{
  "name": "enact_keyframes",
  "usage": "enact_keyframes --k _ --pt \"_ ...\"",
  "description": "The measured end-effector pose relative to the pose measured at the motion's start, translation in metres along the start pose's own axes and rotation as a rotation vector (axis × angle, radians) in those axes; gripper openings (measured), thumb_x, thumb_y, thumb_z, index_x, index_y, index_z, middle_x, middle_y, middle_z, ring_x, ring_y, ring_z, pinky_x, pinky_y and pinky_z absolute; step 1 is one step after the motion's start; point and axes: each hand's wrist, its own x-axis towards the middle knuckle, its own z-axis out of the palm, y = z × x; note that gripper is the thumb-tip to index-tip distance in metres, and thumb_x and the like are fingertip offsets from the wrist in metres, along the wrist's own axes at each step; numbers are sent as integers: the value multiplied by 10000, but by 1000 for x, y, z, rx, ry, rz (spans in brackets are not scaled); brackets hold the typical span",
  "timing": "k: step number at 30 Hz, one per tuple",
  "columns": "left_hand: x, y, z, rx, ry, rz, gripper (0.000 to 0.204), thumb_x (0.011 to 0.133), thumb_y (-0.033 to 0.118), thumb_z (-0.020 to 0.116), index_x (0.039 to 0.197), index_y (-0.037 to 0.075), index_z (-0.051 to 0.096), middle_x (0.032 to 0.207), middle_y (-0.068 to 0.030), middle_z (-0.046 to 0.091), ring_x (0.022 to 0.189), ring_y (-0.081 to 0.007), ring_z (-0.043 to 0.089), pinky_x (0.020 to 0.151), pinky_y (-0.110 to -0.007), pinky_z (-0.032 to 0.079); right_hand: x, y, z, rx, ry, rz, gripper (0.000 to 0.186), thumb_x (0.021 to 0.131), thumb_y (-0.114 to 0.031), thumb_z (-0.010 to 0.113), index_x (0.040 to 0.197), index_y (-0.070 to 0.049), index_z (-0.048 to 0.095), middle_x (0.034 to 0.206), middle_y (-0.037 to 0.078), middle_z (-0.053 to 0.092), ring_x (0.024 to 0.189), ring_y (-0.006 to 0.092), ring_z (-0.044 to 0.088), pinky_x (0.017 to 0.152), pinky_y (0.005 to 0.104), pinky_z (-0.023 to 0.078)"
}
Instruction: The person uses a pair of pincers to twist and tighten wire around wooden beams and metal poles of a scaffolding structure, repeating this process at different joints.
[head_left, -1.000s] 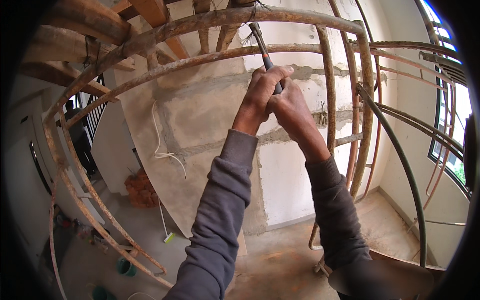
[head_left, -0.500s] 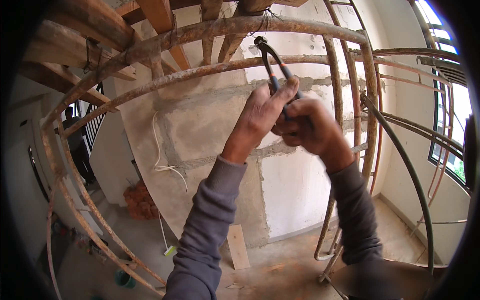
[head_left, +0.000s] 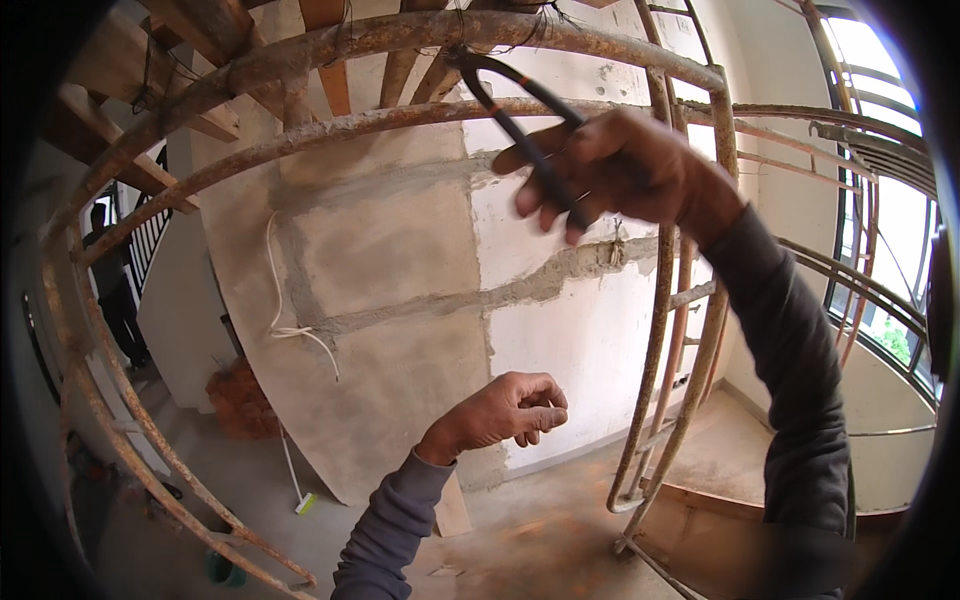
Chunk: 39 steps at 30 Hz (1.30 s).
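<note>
My right hand (head_left: 640, 165) is raised at the scaffold, wrapped round the long dark handles of a pair of pincers (head_left: 503, 120). The handles stand apart and the jaws are up beside the rusty upper pipe (head_left: 370, 38). Thin tie wire (head_left: 545, 12) is twisted round that pipe near the jaws; whether they grip any of it cannot be made out. Lower down, in front of the wall, my left hand (head_left: 500, 408) is away from the tool. Its fingers are curled, thumb against them, and anything pinched there is too small to see.
Timber beams (head_left: 190, 35) rest overhead on the curved scaffold pipes. Upright scaffold tubes (head_left: 655, 300) stand to the right, before a window (head_left: 890, 300). A patched wall (head_left: 390, 240) with a loose white cable (head_left: 272, 270) faces me. Bricks (head_left: 242, 400), a broom (head_left: 305, 503) and a person (head_left: 120, 300) are left.
My left hand has let go of the pincers and dropped down. My right hand keeps them, its arm swung further right, while the handles have spread and the jaws moved left.
</note>
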Motion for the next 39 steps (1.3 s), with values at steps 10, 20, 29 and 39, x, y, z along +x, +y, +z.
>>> enact_keyframes --k 10,20,29,39 --pt "-46 -97 18 -302 55 -141 357 949 326 682 1068 -4 620 812 -26 633 682 -96 628 601 -242 523 13 77 9 453 -108 -160 617 811 -54 454 1400 113 376 1172 302 606 933 239 690 744 306 601" --pt "-211 -283 70 -568 507 -599 355 939 321 685 1042 -14 631 821 -87 672 682 -189 681 640 -331 578 -40 169 104 502 209 -30 1094 489 -40 577 1508 94 201 1362 322 477 1125 427 626 879 436 607" --pt "-274 -288 66 -534 902 -589 253 949 230 660 997 -15 622 781 -89 662 661 -203 676 628 -346 578 -52 159 89 664 299 -306 1053 653 19 675 1557 -10 137 1395 346 445 1077 442 642 775 421 637" --pt "-57 -46 -100 -317 911 557 223 998 225 577 1084 25 627 1000 -85 658 915 -189 644 777 -361 543 -105 229 159 821 493 -264 977 657 -6 731 1490 104 233 1289 369 511 906 414 701 691 418 645"
